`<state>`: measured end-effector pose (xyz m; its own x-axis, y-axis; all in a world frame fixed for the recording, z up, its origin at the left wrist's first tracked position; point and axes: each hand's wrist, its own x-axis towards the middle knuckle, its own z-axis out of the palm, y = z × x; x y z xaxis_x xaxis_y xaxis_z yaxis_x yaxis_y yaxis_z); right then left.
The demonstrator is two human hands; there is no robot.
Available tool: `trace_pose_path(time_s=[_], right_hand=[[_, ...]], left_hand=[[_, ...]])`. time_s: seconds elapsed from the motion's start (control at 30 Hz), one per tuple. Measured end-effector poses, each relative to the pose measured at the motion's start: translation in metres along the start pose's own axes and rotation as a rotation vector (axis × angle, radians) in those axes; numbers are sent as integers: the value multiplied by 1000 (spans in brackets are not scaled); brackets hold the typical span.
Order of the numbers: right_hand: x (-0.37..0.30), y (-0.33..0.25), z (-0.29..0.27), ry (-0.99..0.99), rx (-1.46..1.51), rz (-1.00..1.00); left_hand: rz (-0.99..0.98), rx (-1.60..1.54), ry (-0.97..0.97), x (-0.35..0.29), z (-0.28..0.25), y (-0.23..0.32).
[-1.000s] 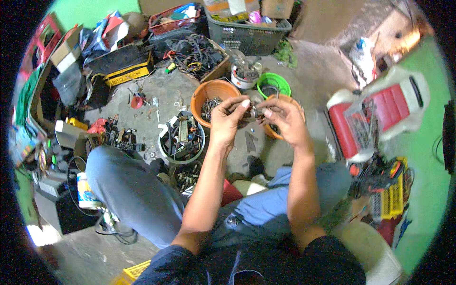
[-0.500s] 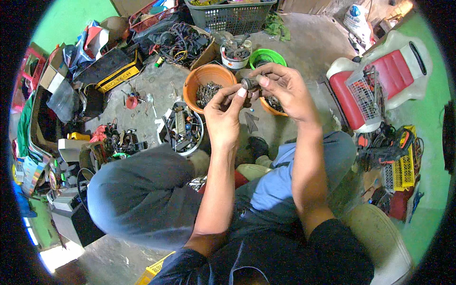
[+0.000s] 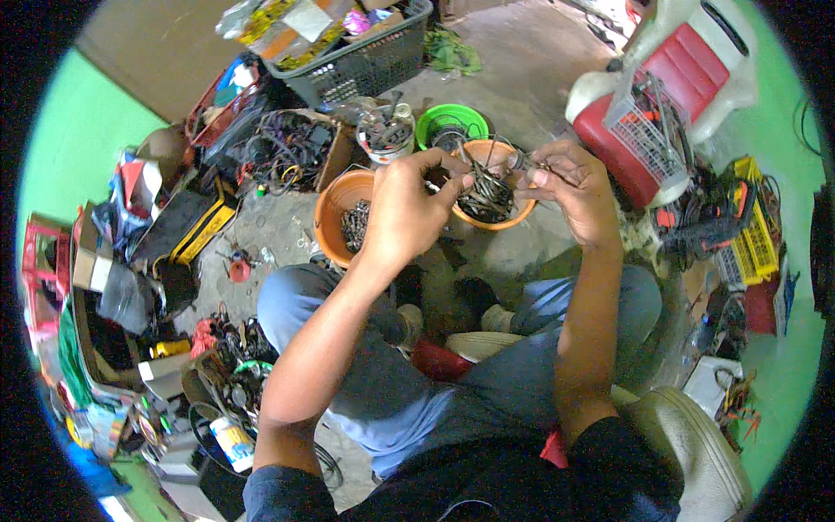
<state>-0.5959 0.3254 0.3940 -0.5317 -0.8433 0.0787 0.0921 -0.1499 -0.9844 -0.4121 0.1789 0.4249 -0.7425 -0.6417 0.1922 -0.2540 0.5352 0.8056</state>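
My left hand (image 3: 409, 204) is closed in a pinch at the left rim of an orange bucket (image 3: 532, 211) that holds long, thin, dark metal pieces (image 3: 487, 198). Whatever lies between its fingertips is too small and dark to name. Over the same bucket's right side, my right hand (image 3: 578, 191) has its thumb and fingers pressed together around something small and dark that I cannot make out. The hands are apart. Partly behind my left forearm stands a second orange bucket (image 3: 327, 228) with small metal bits (image 3: 355, 226) inside.
Behind the buckets are a green basin (image 3: 452, 111) and a white bucket (image 3: 383, 157) of metal parts. A box of tangled cables (image 3: 291, 148) and a grey crate (image 3: 370, 74) stand farther back. At right, a wire basket (image 3: 648, 126) rests on a red and white seat (image 3: 691, 70).
My hands were together on a small, dark, round metal part; now they have separated, right hand moving right. The view has shifted, and the bucket of long metal pieces shows more fully.
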Motion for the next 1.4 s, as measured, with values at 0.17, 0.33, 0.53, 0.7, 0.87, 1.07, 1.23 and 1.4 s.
trace_pose_path(time_s=[0.17,0.33,0.53,0.7,0.87,1.07,1.23,1.4], right_hand=[[17,40,-12,92,-94,77],[33,97,-40,289,-131,198],[54,170,-55,402,-127,271],[50,211,-74,520,-202,299],[30,224,-101,718,-377,279],[32,180,-84,675,-365,361],[16,237,-108,627,-290,271],[-26,354,-165,762,-301,324]], left_hand=[[-34,-115,-39,25,71,-71],[-131,-185,-45,53,125,-93],[-284,-269,-77,77,182,-156],[-285,-199,-98,78,200,-184],[-304,-206,-120,86,202,-183],[-370,-68,-141,80,205,-204],[-379,-53,-181,65,214,-221],[-78,-150,-156,51,241,-234]])
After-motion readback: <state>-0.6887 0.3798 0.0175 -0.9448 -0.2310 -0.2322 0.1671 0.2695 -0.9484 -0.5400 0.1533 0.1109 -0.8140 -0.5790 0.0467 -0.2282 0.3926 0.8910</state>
